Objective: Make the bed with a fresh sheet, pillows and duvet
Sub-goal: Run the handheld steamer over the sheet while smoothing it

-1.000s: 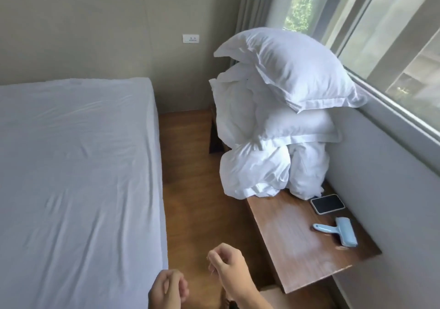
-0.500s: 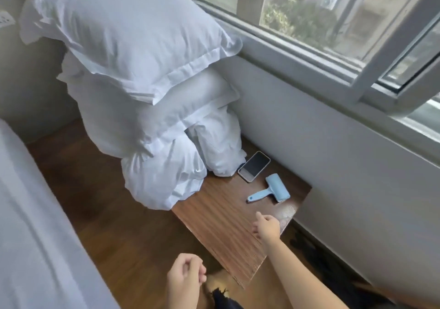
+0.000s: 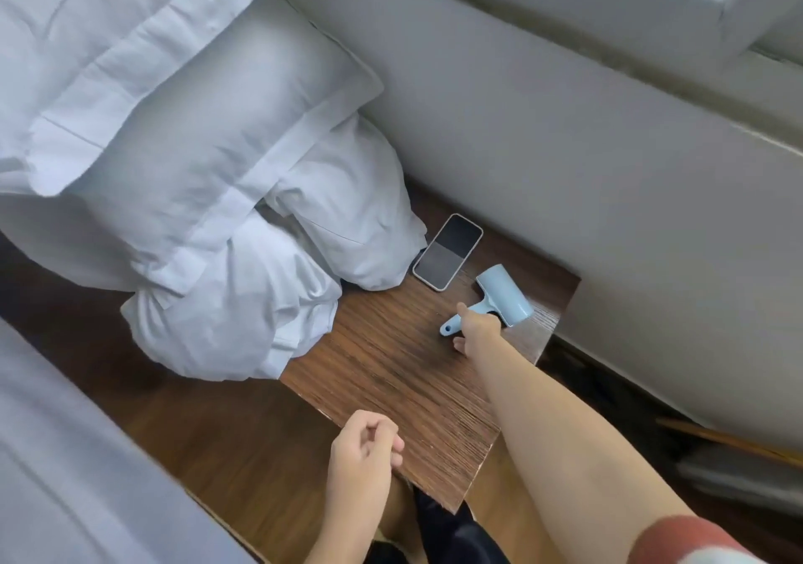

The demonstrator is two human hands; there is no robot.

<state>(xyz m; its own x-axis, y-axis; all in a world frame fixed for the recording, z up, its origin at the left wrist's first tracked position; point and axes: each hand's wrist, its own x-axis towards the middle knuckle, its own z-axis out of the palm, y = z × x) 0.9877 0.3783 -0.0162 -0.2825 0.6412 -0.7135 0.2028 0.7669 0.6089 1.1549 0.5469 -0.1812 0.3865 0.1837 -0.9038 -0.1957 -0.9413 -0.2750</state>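
Note:
White pillows (image 3: 187, 120) are stacked on a bundled white duvet (image 3: 226, 316) at the far end of a wooden side table (image 3: 391, 372). The bed with its white sheet (image 3: 65, 455) fills the lower left corner. My right hand (image 3: 476, 331) reaches across the table and curls over the handle of a light blue lint roller (image 3: 506, 294), which lies flat near the table's right edge; the handle tip pokes out to the hand's left. My left hand (image 3: 363, 455) hangs loosely curled above the table's near corner and holds nothing.
A phone (image 3: 447, 250) lies face up between the duvet and the lint roller. A grey wall below the window (image 3: 608, 151) runs close behind the table. Wooden floor (image 3: 208, 424) shows in the narrow gap between bed and table.
My view turned from the bed down to the side table. My right hand moved forward from the table's front edge onto the lint roller's handle. My left hand stayed low and idle.

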